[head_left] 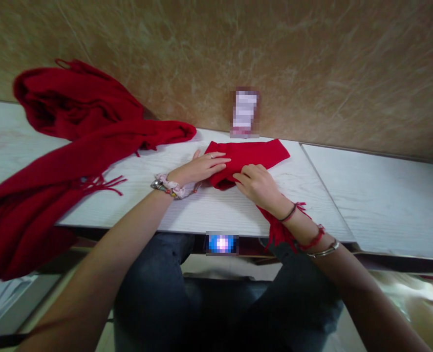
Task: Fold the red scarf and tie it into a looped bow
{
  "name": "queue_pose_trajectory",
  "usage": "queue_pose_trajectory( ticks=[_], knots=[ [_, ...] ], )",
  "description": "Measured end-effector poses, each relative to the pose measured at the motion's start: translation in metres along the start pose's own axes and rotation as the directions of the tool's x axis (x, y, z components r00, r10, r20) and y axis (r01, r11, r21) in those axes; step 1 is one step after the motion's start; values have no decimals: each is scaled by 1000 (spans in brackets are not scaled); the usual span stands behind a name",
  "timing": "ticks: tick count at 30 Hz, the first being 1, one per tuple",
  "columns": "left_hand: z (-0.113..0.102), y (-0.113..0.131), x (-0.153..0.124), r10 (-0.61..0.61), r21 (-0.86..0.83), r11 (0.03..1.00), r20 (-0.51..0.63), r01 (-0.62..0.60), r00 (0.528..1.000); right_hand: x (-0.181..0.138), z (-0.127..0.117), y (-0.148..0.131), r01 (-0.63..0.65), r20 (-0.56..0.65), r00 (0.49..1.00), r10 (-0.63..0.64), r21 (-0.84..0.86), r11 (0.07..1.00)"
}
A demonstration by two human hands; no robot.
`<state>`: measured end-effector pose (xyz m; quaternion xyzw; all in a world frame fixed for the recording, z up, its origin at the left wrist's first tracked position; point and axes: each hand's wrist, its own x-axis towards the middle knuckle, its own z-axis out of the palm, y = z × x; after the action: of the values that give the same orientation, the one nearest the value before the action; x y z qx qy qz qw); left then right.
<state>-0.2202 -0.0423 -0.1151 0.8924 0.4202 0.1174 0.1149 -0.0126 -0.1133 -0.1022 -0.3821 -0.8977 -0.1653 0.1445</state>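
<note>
A brown stone wall (312, 58) stands behind a long white table (366, 195). A big red scarf (73, 127) lies in a messy heap on the left side and hangs off the edge. In the middle, near the wall, lies a small red scarf (260, 152), partly folded, with its fringe (278, 234) hanging off the near edge. The left hand (202, 168) lies flat and open on it, pressing and holding nothing. The right hand (256, 186) has bent fingers on the fold; I cannot tell if it pinches. This looks like flattening a fold. Another fold would need the fringe end lifted up. A scrunchie (168, 187) is on the left wrist.
</note>
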Motion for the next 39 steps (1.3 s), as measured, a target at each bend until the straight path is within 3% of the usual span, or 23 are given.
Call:
queue_pose_trajectory(
  ticks=[4,7,10,13,17,20,25,33,39],
  knots=[
    [9,-1,1,-34,30,999,-75,36,997,-1,7,-4,100,106,989,-104,42,994],
    [10,-1,3,-33,59,997,-180,44,983,0,6,-6,60,103,992,-70,98,993],
    [0,2,2,130,78,990,-215,-116,968,-1,-2,4,0,123,992,-33,259,966],
    [-12,11,-4,316,119,946,-123,-302,941,-8,-9,37,-87,156,987,27,388,918],
    [-14,28,-12,438,306,855,8,-419,899,-16,2,94,-217,62,976,208,237,947],
    [-6,40,-13,477,467,772,22,-431,878,-17,25,117,-156,141,980,140,113,981],
    [7,47,-7,483,589,716,-33,-374,875,-13,52,120,-50,278,959,50,-7,999],
    [11,44,-20,606,456,712,-18,-533,795,-10,57,139,-52,309,950,49,1,999],
    [16,45,-23,474,270,856,-68,-441,878,-12,59,149,-153,240,963,121,118,981]
  ],
)
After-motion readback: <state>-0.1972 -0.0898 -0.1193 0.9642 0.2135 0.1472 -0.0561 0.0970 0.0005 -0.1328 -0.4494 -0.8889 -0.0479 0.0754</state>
